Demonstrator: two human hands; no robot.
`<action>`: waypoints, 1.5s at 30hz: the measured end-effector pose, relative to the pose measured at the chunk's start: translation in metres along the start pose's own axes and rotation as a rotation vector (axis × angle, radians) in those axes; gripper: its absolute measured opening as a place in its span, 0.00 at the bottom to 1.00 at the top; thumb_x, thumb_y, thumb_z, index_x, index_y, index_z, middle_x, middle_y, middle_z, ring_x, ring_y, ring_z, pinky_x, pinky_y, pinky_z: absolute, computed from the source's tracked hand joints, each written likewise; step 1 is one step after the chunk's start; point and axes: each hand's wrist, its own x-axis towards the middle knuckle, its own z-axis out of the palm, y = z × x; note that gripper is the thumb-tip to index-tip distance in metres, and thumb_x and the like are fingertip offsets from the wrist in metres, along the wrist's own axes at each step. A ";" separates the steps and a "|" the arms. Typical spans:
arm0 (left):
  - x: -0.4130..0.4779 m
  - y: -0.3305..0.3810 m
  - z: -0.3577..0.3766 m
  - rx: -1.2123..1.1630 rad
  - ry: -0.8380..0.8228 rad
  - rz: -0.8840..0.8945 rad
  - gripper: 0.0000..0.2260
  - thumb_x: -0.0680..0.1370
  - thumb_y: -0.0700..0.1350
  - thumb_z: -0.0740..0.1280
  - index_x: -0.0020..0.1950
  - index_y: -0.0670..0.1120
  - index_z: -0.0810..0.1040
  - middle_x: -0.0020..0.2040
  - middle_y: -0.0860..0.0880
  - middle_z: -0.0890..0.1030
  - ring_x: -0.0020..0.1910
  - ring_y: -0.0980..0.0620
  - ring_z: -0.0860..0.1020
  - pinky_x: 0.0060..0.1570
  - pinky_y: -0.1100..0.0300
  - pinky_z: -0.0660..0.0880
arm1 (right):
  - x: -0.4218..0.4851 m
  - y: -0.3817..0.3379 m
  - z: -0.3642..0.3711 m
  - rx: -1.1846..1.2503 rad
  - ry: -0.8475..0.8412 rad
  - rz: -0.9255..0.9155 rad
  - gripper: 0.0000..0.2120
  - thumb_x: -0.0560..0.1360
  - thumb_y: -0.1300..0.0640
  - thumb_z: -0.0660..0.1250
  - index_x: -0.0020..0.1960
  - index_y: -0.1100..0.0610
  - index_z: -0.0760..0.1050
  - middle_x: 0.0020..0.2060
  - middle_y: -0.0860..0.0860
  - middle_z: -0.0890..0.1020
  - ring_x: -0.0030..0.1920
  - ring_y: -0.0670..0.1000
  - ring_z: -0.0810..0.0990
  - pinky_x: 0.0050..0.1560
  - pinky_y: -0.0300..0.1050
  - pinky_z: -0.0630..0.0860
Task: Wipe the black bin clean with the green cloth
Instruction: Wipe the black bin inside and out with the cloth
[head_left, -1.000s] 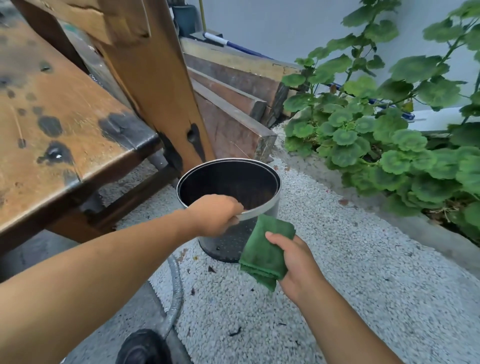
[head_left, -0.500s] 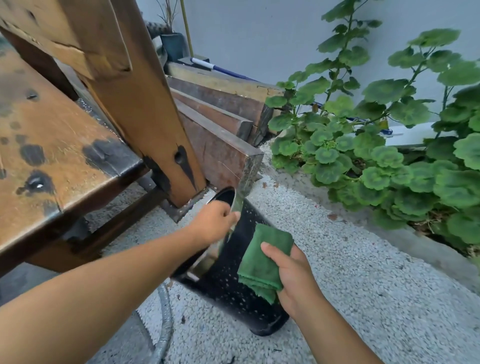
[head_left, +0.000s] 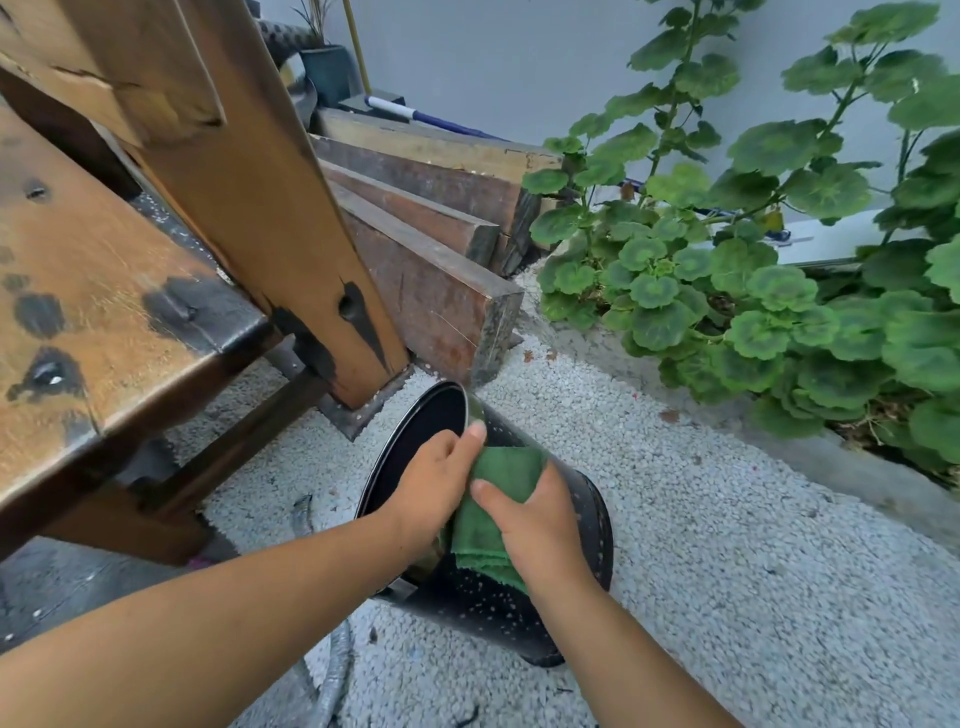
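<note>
A worn wooden bench (head_left: 98, 312) with black stains stands on the left, on pale gravel (head_left: 727, 545). Behind it, dark wooden planks (head_left: 436, 291) lean together. Green round-leaved plants (head_left: 753, 270) grow on the right, before a grey wall (head_left: 493, 57).

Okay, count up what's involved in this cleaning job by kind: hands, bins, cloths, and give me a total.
Hands: 2, left hand gripping the rim, right hand pressing the cloth
Bins: 1, black bin tilted on the gravel
Cloths: 1, green cloth against the bin's outer wall
Total: 4
</note>
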 end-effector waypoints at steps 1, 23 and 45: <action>-0.002 -0.005 0.000 -0.003 0.000 -0.002 0.20 0.80 0.60 0.66 0.39 0.47 0.67 0.34 0.52 0.70 0.34 0.54 0.70 0.37 0.56 0.69 | 0.000 0.002 0.003 -0.007 0.006 -0.008 0.15 0.70 0.51 0.78 0.53 0.46 0.78 0.45 0.45 0.86 0.43 0.43 0.86 0.46 0.48 0.84; 0.000 -0.041 -0.068 -0.042 -0.024 -0.163 0.11 0.78 0.47 0.74 0.55 0.41 0.83 0.51 0.42 0.88 0.53 0.39 0.85 0.57 0.39 0.81 | 0.029 0.057 -0.030 -0.516 0.187 0.122 0.17 0.76 0.52 0.73 0.57 0.56 0.69 0.45 0.49 0.80 0.36 0.45 0.77 0.30 0.38 0.71; -0.022 -0.003 -0.062 -0.062 -0.249 -0.227 0.13 0.82 0.47 0.66 0.43 0.46 0.87 0.49 0.47 0.89 0.44 0.55 0.86 0.40 0.72 0.77 | -0.013 -0.026 0.009 -0.167 0.029 -0.048 0.15 0.71 0.49 0.76 0.53 0.46 0.73 0.45 0.43 0.82 0.41 0.42 0.82 0.33 0.36 0.75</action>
